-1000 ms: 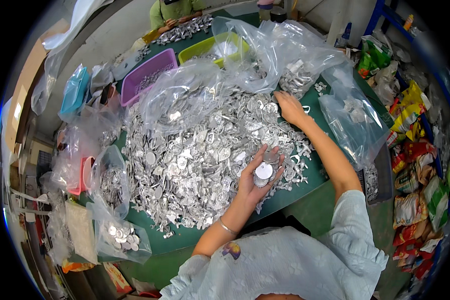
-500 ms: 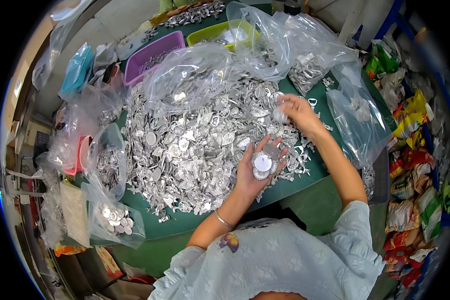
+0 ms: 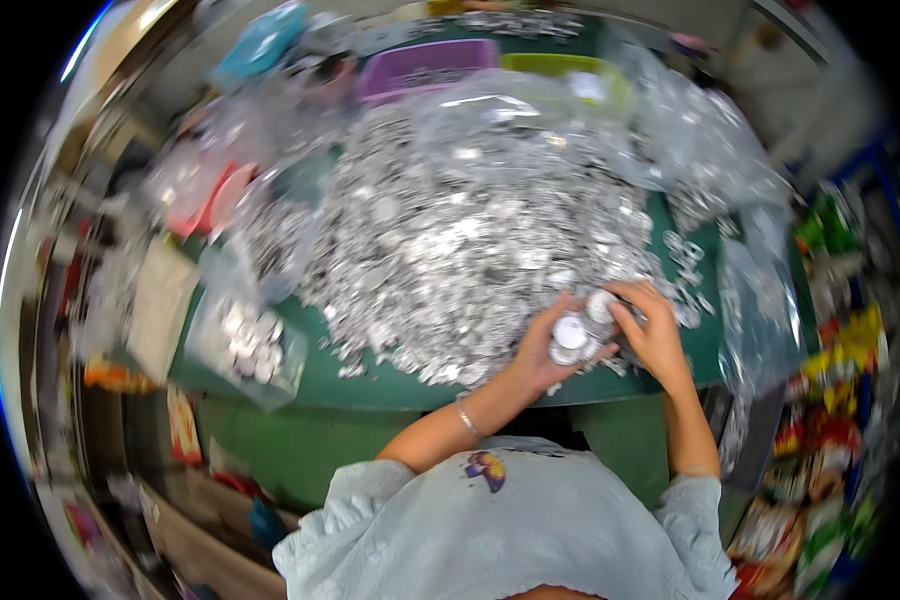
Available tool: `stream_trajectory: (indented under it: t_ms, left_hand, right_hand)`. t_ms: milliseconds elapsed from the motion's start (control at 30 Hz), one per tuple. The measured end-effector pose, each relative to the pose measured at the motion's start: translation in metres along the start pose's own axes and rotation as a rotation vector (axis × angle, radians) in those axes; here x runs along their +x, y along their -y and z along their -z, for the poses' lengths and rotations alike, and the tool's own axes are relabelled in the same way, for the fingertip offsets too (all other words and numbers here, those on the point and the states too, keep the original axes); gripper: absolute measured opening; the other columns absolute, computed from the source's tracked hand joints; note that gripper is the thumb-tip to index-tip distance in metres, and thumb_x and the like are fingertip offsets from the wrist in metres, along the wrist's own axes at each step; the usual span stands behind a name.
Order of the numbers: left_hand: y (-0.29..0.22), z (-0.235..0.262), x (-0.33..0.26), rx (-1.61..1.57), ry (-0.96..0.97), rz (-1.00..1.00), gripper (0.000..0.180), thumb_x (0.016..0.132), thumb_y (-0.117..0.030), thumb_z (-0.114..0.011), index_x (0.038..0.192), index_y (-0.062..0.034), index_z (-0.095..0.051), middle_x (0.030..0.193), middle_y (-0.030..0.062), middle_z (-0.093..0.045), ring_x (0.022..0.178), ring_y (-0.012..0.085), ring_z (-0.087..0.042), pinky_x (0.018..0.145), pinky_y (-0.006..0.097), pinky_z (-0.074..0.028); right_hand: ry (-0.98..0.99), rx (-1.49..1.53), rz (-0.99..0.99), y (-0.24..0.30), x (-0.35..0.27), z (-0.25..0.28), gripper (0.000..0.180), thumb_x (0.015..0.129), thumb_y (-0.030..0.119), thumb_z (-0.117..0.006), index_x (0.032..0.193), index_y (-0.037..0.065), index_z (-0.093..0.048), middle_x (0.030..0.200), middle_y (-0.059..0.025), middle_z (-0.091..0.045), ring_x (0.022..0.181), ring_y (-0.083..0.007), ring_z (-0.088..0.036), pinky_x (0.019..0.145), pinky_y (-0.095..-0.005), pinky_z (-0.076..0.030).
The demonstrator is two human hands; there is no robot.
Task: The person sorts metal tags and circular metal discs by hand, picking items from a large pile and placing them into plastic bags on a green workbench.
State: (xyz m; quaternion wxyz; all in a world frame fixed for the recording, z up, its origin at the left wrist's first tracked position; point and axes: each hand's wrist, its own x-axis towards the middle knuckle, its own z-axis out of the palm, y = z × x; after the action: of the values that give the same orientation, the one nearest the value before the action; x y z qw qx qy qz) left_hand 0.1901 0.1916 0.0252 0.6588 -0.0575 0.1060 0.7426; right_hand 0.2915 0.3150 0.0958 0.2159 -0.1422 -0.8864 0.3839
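Observation:
My left hand (image 3: 542, 352) is palm up near the table's front edge and holds several round, silvery metal discs (image 3: 571, 334), one with a bright white face. My right hand (image 3: 658, 332) meets it from the right, thumb and fingers closed round another round metal disc (image 3: 600, 306) right above the left fingers. Behind both hands spreads a wide heap of small silvery metal pieces (image 3: 440, 250). Motion blur hides the shapes of single pieces in it.
A clear bag of round discs (image 3: 253, 345) lies at the table's left front. Purple (image 3: 370, 80) and yellow-green (image 3: 550, 63) bins stand behind the heap. Clear plastic bags (image 3: 760, 310) lie on the right. A pink-red scoop-like container (image 3: 207, 205) is at left.
My right hand has come from the heap's right side down to my left hand, bringing a round disc. The whole view has swung, so the table now sits higher and further right.

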Motion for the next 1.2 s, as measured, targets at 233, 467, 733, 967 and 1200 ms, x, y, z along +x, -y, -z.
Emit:
stream_trajectory:
  t_ms: [233, 467, 733, 967, 1200]
  left_hand:
    - [-0.006, 0.013, -0.04, 0.012, 0.106, -0.084, 0.04, 0.092, -0.037, -0.041, 0.123, -0.0102, -0.046, 0.115, 0.0106, -0.054, 0.107, 0.0267, -0.053, 0.082, 0.046, -0.049]
    - [-0.068, 0.009, -0.163, -0.106, -0.119, -0.698, 0.033, 0.085, -0.025, -0.05, 0.113, -0.0073, -0.05, 0.11, 0.0162, -0.055, 0.099, 0.0323, -0.055, 0.081, 0.046, -0.048]
    - [-0.263, 0.062, -0.296, 0.538, -0.663, -1.82, 0.027, 0.085, -0.015, -0.052, 0.107, 0.0011, -0.054, 0.101, 0.0108, -0.059, 0.095, 0.023, -0.056, 0.084, 0.031, -0.044]
    - [-0.282, 0.106, -0.293, 1.451, -1.404, -1.685, 0.047, 0.08, -0.005, -0.053, 0.125, 0.0043, -0.043, 0.121, 0.017, -0.05, 0.117, 0.0287, -0.044, 0.098, 0.034, -0.032]
    - [-0.166, 0.07, -0.227, 1.531, -1.045, -1.871, 0.036, 0.075, 0.01, -0.046, 0.109, 0.0025, -0.055, 0.114, 0.0165, -0.053, 0.105, 0.0287, -0.053, 0.09, 0.034, -0.04]
  right_hand:
    - [0.064, 0.144, 0.0, 0.021, -0.02, -0.038, 0.031, 0.085, 0.008, -0.049, 0.113, -0.004, -0.053, 0.103, -0.0162, -0.06, 0.092, -0.0264, -0.056, 0.082, -0.0334, -0.041]
    - [0.098, 0.401, -0.004, 0.008, -0.024, -0.057, 0.008, 0.081, 0.001, -0.056, 0.073, -0.002, -0.054, 0.078, -0.0068, -0.056, 0.075, -0.0135, -0.051, 0.072, -0.0243, -0.039]
    - [0.085, 0.347, -0.041, 0.015, -0.029, -0.079, 0.009, 0.076, -0.002, -0.059, 0.083, -0.001, -0.053, 0.074, -0.0037, -0.052, 0.068, -0.0109, -0.047, 0.064, -0.0229, -0.039]
    - [0.179, 0.278, -0.067, 0.022, -0.021, -0.089, 0.013, 0.078, 0.002, -0.059, 0.091, -0.001, -0.059, 0.075, -0.0048, -0.057, 0.067, -0.0104, -0.051, 0.063, -0.0227, -0.041]
    - [0.081, 0.079, 0.11, 0.034, 0.035, -0.119, 0.019, 0.076, 0.003, -0.061, 0.094, 0.0, -0.058, 0.089, -0.0126, -0.058, 0.083, -0.026, -0.055, 0.075, -0.0322, -0.043]
